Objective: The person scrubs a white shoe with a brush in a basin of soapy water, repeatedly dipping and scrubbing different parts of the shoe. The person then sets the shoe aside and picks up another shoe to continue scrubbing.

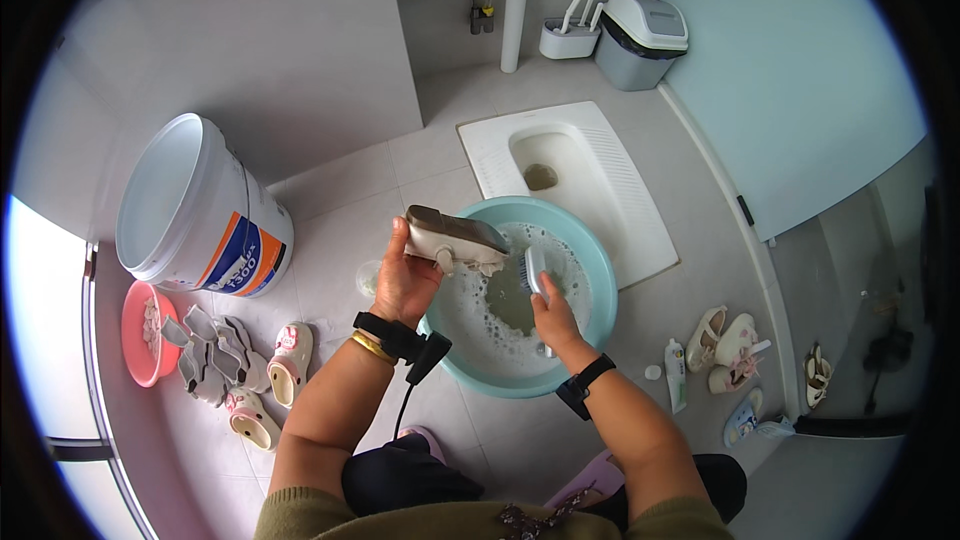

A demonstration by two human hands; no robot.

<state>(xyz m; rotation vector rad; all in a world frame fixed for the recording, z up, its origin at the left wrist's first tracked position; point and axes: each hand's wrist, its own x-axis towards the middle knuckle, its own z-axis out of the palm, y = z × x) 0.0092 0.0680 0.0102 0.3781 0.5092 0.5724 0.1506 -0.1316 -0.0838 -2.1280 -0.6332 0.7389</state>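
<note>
My left hand point(405, 277) grips a small pale shoe point(450, 236), turned on its side with the brownish sole facing up and away. The shoe is held above the left part of a light-blue plastic basin point(604, 300). In my right hand point(555, 315) is a white-handled scrub brush point(535, 268) with dark bluish bristles pointing left towards the shoe; brush and shoe are apart. Soapy water point(480, 352) with white foam fills the basin below. My right fingers hide part of the brush handle.
A white squat toilet point(637, 217) lies behind the basin. Left stand a large paint bucket point(225, 217), a pink basin point(135, 337), grey shoes point(217, 356) and clogs point(292, 360). Right are a white tube point(675, 375) and small shoes point(731, 345). A bin point(637, 45) stands at the back.
</note>
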